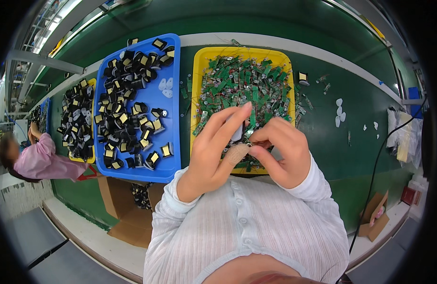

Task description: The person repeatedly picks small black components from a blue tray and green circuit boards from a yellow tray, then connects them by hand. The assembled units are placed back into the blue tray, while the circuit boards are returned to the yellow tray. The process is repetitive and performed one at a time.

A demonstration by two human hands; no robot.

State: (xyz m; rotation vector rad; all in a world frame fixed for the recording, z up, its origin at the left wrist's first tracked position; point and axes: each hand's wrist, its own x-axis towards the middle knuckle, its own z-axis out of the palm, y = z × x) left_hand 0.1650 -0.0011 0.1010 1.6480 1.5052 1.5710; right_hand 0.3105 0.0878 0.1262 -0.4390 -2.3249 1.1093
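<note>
My left hand is closed round a small black and white plastic housing, mostly hidden by the fingers. A tan bandage or finger cover wraps its thumb. Beside it, my right hand pinches a small green circuit board at the housing's edge. Where the board meets the housing is too small to make out. Both hands are over the near part of a yellow tray, which is heaped with green circuit boards carrying thin wires.
Left of the yellow tray, a blue tray holds many black housings and a few white oval pieces. Farther left are another yellow tray and a person in pink. White pieces lie on the green table at right, near a black cable.
</note>
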